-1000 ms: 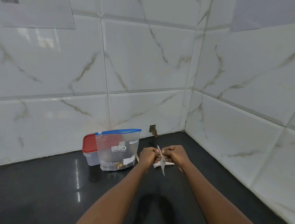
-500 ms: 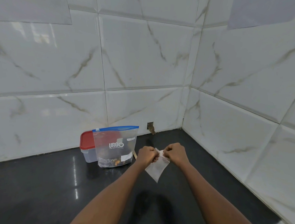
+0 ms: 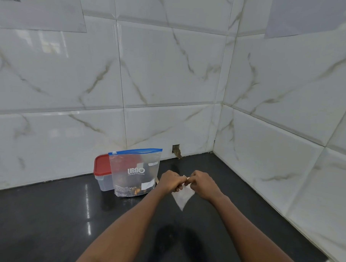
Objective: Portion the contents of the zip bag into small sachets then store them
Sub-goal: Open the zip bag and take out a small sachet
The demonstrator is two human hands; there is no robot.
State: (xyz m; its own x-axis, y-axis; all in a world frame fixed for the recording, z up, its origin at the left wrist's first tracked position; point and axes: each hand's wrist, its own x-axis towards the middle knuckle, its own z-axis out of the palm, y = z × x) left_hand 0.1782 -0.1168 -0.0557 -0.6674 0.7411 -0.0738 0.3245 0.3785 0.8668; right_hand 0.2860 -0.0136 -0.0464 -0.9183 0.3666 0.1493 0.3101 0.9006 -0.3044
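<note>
Sachet [image 3: 182, 198] was what I watched from my remote seat. A second earlier it had shown edge-on, a thin sliver between the fists. By this moment it had swung broadside to the head camera and hung in the air over the black counter [image 3: 45, 224], one corner pointing down.

The left hand [image 3: 170, 182] and right hand [image 3: 202, 184] each had curled fingers pinching its top edge, knuckles almost touching. I judged they were working the mouth apart, so filling had not begun; the pouch looked flat and empty, though I could not be sure.

The zip bag [image 3: 134, 172] stood upright just left of the hands, touched by neither, leaning against the container [image 3: 101, 165]. Brown contents lay at its bottom.

I counted:
- one sachet
- one zip bag
- one red-lidded container
- two hands
- two sheets of paper [image 3: 40, 8] stuck on the tiled walls

I saw no finished sachets.
</note>
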